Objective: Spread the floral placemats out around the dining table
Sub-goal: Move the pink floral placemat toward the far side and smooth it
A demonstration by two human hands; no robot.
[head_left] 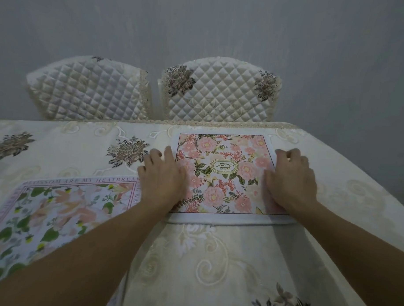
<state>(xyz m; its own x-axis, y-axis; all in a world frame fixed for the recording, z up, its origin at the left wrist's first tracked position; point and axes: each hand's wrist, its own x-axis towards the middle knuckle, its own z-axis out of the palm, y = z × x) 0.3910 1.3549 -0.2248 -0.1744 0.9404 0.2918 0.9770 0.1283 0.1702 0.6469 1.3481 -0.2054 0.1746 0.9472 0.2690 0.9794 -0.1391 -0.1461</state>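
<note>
- The placemat (223, 174) under my hands is white-bordered, printed with pink peonies and green leaves around a gold oval.
- The other placemat (56, 216) shows peach blossoms, green leaves, pink lettering.
- My tablecloth (215, 263) is cream with swirls and brown-grey roses.
- The chair covers (218, 91) are quilted cream diamonds.

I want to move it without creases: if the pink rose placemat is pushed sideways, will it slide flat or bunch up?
The pink rose placemat lies flat with straight edges, so it probably holds some stiffness. It looks thin, likely light. Under the left hand and right hand, the tablecloth may wrinkle instead.
</note>
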